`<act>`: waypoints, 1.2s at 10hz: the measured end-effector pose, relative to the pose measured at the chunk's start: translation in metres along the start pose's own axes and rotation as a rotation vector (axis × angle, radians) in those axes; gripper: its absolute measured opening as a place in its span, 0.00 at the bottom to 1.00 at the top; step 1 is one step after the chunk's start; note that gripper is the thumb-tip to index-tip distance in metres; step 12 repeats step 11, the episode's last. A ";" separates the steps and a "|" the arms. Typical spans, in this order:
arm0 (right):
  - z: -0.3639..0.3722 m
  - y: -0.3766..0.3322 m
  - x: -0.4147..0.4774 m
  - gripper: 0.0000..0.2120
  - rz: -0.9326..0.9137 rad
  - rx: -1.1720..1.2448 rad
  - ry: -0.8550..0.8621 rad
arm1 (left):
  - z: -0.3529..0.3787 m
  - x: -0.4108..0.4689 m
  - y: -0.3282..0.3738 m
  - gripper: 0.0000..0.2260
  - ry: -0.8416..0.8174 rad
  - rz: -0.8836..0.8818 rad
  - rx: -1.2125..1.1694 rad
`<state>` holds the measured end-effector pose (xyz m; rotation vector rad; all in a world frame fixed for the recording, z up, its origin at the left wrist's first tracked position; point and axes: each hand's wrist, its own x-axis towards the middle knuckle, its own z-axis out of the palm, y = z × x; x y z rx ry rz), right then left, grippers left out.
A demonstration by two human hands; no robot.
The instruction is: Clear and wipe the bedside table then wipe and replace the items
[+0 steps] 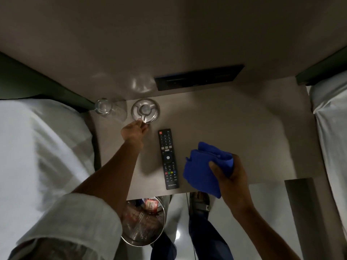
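The grey bedside table (234, 128) stands between two beds. At its back left sits a round glass ashtray (145, 110), and my left hand (134, 131) pinches its near rim. To the left of the ashtray, at the table's back left corner, a clear drinking glass (109, 108) lies or leans against the wall. A black remote control (168, 158) lies lengthwise in the middle of the table. My right hand (228, 172) grips a bunched blue cloth (204, 167) just right of the remote, above the table's front part.
A white pillow and bedding (37, 156) lie to the left, another bed (332, 132) to the right. A dark socket panel (199, 76) is set in the wall behind the table. A perforated metal bin (144, 224) with litter stands on the floor below the table's front edge, beside my feet.
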<state>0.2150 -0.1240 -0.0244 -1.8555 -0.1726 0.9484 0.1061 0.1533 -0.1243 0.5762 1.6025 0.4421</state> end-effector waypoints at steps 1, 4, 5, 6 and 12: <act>-0.017 0.010 0.006 0.16 0.077 0.062 0.099 | 0.002 -0.013 -0.004 0.11 0.163 0.144 0.291; -0.132 0.045 0.037 0.21 0.138 0.399 0.084 | 0.112 -0.191 -0.137 0.20 -0.594 0.250 0.799; -0.174 0.055 0.052 0.10 0.141 0.220 0.190 | 0.147 -0.210 -0.186 0.17 -0.687 0.138 0.756; -0.203 0.066 0.072 0.18 0.175 -0.264 0.385 | 0.182 -0.218 -0.207 0.19 -0.680 0.200 0.759; -0.224 0.087 0.075 0.33 0.108 -0.911 0.211 | 0.129 -0.226 -0.205 0.29 -0.870 0.550 1.436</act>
